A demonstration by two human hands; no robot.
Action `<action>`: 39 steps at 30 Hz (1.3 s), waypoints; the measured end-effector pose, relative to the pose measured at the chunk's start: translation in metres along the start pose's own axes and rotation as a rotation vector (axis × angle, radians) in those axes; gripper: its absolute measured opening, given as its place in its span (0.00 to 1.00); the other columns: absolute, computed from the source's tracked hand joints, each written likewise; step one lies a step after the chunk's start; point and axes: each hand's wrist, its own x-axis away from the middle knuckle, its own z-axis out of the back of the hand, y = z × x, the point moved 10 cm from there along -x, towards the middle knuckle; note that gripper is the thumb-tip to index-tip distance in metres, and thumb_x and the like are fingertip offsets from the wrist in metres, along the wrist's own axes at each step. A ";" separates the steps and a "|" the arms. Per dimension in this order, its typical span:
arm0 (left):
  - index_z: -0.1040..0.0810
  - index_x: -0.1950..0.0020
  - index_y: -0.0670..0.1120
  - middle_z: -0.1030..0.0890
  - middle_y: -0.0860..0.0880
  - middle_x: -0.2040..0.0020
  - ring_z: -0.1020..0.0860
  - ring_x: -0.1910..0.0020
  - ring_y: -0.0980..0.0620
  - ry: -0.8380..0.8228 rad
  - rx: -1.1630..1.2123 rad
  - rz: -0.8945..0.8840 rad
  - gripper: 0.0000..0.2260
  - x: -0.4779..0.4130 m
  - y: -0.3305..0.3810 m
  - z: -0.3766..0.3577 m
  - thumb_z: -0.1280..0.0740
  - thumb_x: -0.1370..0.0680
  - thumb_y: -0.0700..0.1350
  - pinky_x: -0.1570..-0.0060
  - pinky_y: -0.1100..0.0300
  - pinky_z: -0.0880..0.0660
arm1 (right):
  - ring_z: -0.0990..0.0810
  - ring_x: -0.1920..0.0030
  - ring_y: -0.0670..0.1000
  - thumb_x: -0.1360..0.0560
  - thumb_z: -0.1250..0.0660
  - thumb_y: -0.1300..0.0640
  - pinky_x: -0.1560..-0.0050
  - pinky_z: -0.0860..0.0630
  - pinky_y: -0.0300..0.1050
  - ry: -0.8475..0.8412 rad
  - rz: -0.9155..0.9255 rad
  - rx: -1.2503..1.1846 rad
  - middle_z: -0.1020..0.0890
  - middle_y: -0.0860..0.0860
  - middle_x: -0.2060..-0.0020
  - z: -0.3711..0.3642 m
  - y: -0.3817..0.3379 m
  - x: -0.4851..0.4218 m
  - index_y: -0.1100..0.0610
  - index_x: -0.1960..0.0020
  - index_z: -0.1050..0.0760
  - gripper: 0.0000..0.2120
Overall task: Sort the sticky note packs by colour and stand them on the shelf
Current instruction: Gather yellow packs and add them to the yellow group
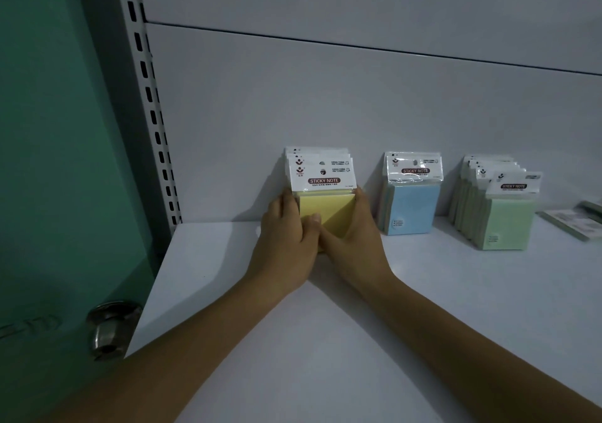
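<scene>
The left hand (286, 237) and right hand (355, 240) grip the upright yellow packs (330, 212) from either side, back panel (325, 97) just behind.

On the shelf (325, 325), first stack of packs (321, 181) at 12 o'clock, second stack (411, 207) at 2 o'clock, third stack (501, 214) at 3 o'clock

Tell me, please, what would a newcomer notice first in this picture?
The left hand and the right hand grip the upright yellow packs from both sides, near the back of the white shelf. To their right stand the blue packs, then the green packs, each group apart from the next.
</scene>
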 end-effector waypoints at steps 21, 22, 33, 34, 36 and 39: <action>0.38 0.30 0.40 0.33 0.40 0.34 0.32 0.36 0.41 0.059 -0.255 0.068 0.19 0.013 0.018 0.008 0.45 0.19 0.46 0.41 0.45 0.30 | 0.25 0.39 0.50 0.32 0.29 0.51 0.43 0.27 0.42 -0.006 -0.132 0.078 0.25 0.50 0.39 0.004 -0.009 0.014 0.56 0.33 0.39 0.32; 0.37 0.30 0.40 0.32 0.40 0.34 0.32 0.36 0.41 0.055 -0.265 0.082 0.19 0.014 0.018 0.009 0.45 0.19 0.46 0.41 0.45 0.30 | 0.26 0.38 0.52 0.35 0.30 0.46 0.40 0.26 0.48 -0.004 -0.161 0.082 0.26 0.52 0.38 0.007 -0.010 0.020 0.57 0.32 0.40 0.37; 0.48 0.25 0.41 0.44 0.42 0.25 0.41 0.28 0.41 0.046 -0.478 0.273 0.31 0.086 0.065 -0.007 0.39 0.22 0.52 0.36 0.45 0.34 | 0.42 0.26 0.53 0.25 0.33 0.49 0.28 0.41 0.47 -0.226 -0.152 0.422 0.43 0.51 0.24 0.096 -0.027 0.123 0.54 0.24 0.49 0.36; 0.50 0.24 0.42 0.47 0.43 0.23 0.44 0.26 0.41 0.065 -0.508 0.232 0.32 0.097 0.080 -0.015 0.39 0.22 0.52 0.34 0.46 0.36 | 0.42 0.26 0.53 0.25 0.33 0.48 0.28 0.41 0.48 -0.226 -0.133 0.454 0.43 0.50 0.24 0.111 -0.028 0.133 0.53 0.24 0.48 0.36; 0.51 0.23 0.45 0.51 0.45 0.22 0.48 0.24 0.43 0.089 -0.558 0.099 0.31 0.118 0.117 -0.034 0.39 0.21 0.51 0.30 0.47 0.40 | 0.41 0.26 0.53 0.25 0.34 0.47 0.28 0.41 0.50 -0.214 -0.103 0.527 0.42 0.50 0.25 0.145 -0.029 0.152 0.52 0.25 0.47 0.35; 0.49 0.23 0.47 0.53 0.47 0.21 0.52 0.23 0.46 0.025 -0.616 -0.140 0.29 0.149 0.177 -0.078 0.40 0.20 0.52 0.27 0.49 0.46 | 0.38 0.28 0.53 0.25 0.34 0.47 0.29 0.39 0.49 -0.179 -0.069 0.630 0.38 0.50 0.26 0.199 -0.028 0.180 0.53 0.26 0.43 0.32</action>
